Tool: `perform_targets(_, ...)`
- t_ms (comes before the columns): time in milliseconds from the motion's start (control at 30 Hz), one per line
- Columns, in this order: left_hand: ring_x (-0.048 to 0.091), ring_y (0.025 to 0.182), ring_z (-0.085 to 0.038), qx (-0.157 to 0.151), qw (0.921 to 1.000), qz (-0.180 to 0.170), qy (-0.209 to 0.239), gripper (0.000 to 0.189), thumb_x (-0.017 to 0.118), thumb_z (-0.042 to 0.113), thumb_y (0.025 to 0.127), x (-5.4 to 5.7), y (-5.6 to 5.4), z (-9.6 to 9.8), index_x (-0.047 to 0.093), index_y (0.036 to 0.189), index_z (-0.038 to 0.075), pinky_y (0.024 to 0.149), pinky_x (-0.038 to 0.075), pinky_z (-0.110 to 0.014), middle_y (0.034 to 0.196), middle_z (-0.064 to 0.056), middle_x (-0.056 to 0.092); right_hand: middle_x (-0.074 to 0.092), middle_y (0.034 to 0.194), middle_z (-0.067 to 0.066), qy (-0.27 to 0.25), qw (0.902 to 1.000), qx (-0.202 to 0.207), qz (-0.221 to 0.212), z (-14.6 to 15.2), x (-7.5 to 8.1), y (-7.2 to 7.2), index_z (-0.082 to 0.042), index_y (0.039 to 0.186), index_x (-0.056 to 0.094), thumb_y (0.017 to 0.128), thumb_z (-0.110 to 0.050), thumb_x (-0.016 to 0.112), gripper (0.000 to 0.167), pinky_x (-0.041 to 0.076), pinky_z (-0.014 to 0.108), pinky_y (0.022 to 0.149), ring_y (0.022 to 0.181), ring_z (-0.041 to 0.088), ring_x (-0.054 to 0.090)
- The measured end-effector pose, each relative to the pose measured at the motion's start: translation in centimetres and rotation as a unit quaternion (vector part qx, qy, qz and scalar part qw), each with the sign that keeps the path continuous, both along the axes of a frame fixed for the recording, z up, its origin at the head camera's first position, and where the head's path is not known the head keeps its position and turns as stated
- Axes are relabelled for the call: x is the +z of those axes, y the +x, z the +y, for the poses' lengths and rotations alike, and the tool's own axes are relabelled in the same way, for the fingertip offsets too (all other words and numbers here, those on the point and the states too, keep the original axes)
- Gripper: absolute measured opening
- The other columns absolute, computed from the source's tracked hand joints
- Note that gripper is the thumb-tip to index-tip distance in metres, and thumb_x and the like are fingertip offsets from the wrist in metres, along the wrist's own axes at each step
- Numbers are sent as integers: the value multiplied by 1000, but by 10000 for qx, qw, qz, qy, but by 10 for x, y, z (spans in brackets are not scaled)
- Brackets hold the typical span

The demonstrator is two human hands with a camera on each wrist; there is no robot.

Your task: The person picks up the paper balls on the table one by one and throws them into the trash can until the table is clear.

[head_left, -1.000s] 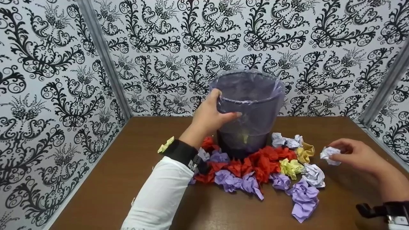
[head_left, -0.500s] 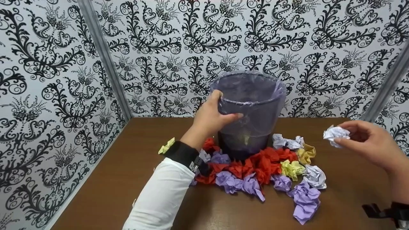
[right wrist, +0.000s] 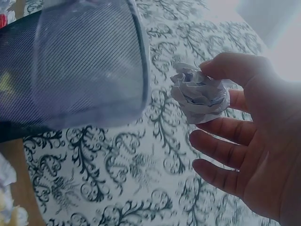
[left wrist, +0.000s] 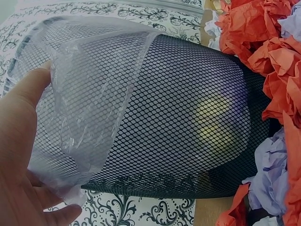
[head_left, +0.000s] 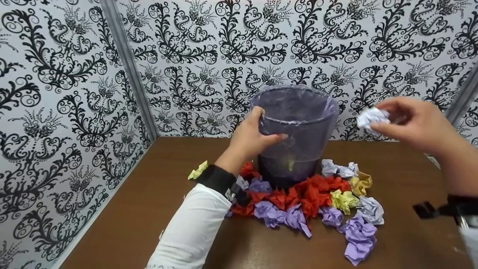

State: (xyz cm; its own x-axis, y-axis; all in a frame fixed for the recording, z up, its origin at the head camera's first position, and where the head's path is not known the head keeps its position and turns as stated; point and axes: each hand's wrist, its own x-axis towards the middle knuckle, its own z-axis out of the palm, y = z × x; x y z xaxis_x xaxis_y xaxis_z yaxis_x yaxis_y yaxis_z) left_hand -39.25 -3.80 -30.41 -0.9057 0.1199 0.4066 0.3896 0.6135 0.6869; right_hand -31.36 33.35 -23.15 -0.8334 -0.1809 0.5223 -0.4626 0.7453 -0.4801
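Note:
A dark mesh wastebasket [head_left: 291, 164] with a clear plastic liner [head_left: 310, 136] folded over its rim stands on the table. My left hand [head_left: 248, 136] grips it at the rim's left side, thumb along the front and fingers toward the back. Yellow paper [left wrist: 214, 125] shows through the mesh near the bottom in the left wrist view. To the right of the basket, about rim height, my right hand [head_left: 418, 123] pinches a crumpled white paper ball [head_left: 373, 119] between thumb and fingers. In the right wrist view the paper ball [right wrist: 200, 94] is apart from the rim.
Crumpled papers ring the basket's base: red [head_left: 313, 192], purple [head_left: 358, 237], white [head_left: 370, 210], yellow [head_left: 343, 201] and tan [head_left: 361, 183]. A lone yellow ball [head_left: 198, 170] lies left, by the left wrist. Patterned walls [head_left: 209, 45] close off the table's back and sides.
My right hand has lifted the white paper ball from low over the table up to rim height and leftward, nearer the basket. The left hand keeps its grip on the rim.

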Motion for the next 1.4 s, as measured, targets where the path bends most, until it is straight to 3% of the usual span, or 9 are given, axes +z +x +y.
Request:
perform_targets(167,65,104,-13,-28,10000,8,15,75,89,64,63,-1,-1,0,48,120,38,95,58,-44,116,13,60,68,101,7,393,9986,80,-356,-27,30,-21,-10,125,66,90,-36,80,47,55,21,57,77,12,61)
perform_targets(367,64,102,-14,49,9999,90,-133,77,89,65,64,-1,-1,0,47,121,36,92,58,-41,114,12,60,66,117,14,599,9949,250,-778,-68,45,-49,-8,134,60,90,-50,76,63,57,20,66,92,20,63)
perform_targets(567,64,103,-15,21,9995,186,-235,78,88,66,65,0,-1,2,47,122,34,91,58,-40,115,9,61,64,124,14,704,9920,305,-1003,-103,42,-70,-12,136,59,87,-53,78,66,62,36,80,103,29,65)
perform_targets(767,65,103,-15,-3,9996,188,-201,78,88,67,65,0,-1,0,46,124,35,91,58,-40,116,9,62,63,128,17,899,9890,217,-1157,-127,31,-89,-14,135,58,86,-51,78,65,57,53,92,110,34,62)
perform_targets(967,65,101,-14,-73,9999,109,-105,75,88,65,65,-1,-1,-1,47,121,34,90,59,-39,113,10,61,64,124,18,990,9861,142,-1327,-136,20,-102,-12,133,59,87,-45,78,60,56,52,93,108,35,62)
perform_targets(1200,65,99,-13,-91,9998,191,-61,74,89,63,66,1,-1,-1,48,120,35,89,58,-38,111,12,61,65,121,15,791,9843,130,-1570,-139,20,-104,-12,129,60,84,-43,82,59,59,47,90,106,32,64)
perform_targets(1400,65,99,-14,-38,9995,218,-239,77,88,66,66,0,-1,-1,46,122,33,86,58,-37,112,9,63,67,127,20,852,9837,317,-1551,-139,18,-104,-8,132,60,85,-46,81,64,57,52,96,113,36,65)
